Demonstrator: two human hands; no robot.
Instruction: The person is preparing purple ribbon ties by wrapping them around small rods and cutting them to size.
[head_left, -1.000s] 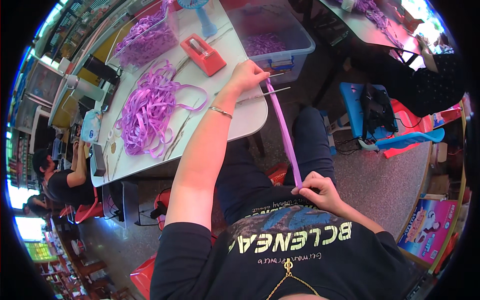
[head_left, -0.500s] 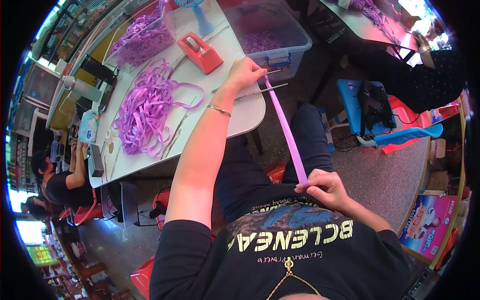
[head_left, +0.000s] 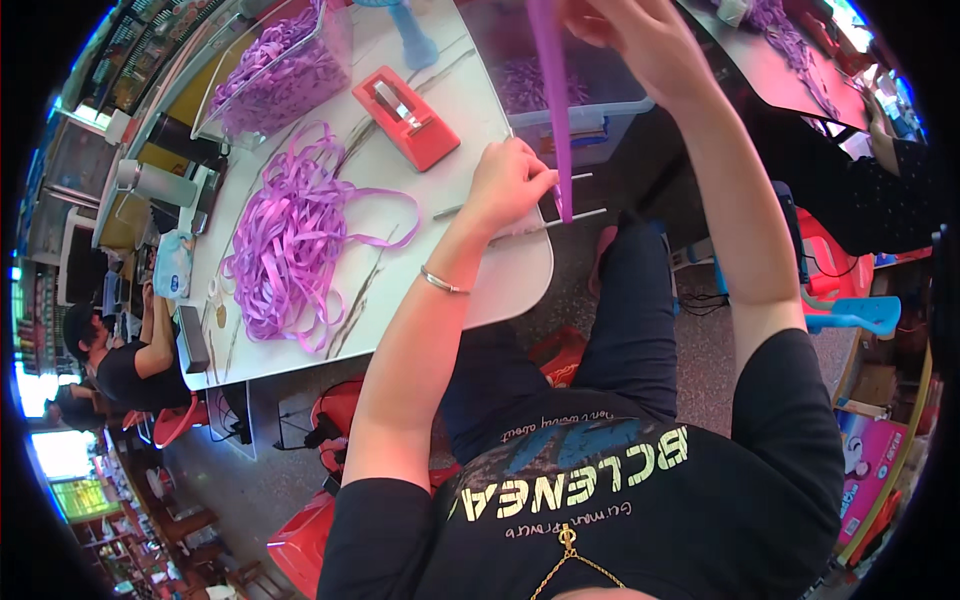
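My left hand [head_left: 512, 185] is closed at the table's right edge, pinching the purple ribbon [head_left: 557, 110] beside two thin metal rods [head_left: 540, 226] that jut past the tabletop. From there the ribbon rises steeply to the top of the picture. Up there my right hand [head_left: 635, 45] is bent around the ribbon; its fingertips are partly cut off by the frame and slightly blurred. A loose heap of purple ribbon [head_left: 285, 240] lies on the white marbled table [head_left: 400, 290], left of my left hand. Beyond that hand stands a red tape dispenser [head_left: 408, 120].
Ribbon pieces fill a clear bin [head_left: 285, 75] at the table's far left. Another clear tub [head_left: 610, 115] stands past the right edge. A blue fan stand [head_left: 412, 40], tissue pack [head_left: 173, 265] and blue chair [head_left: 855, 316] are around me. One person [head_left: 135, 365] sits at the left.
My right hand has swung from near my lap up to the top of the picture, carrying the ribbon upward. My left hand stays beside the rods.
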